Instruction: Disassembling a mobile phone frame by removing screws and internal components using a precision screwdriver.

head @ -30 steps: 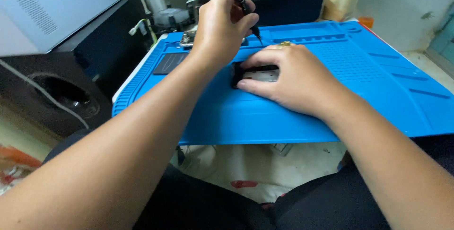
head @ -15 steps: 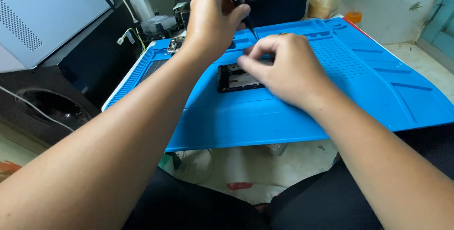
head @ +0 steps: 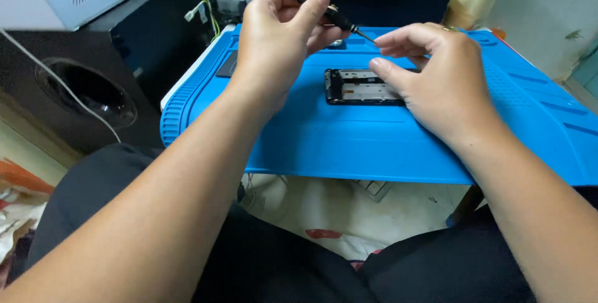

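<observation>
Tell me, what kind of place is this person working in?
Probably a small electronics repair bench. A blue repair mat covers the table, an opened phone lies on it, and the left hand holds a fine screwdriver whose tip meets the right hand.

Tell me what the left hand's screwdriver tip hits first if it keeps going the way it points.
The left hand aims the screwdriver rightward; its tip would likely meet the right hand fingertips first, though depth is unclear.
</observation>
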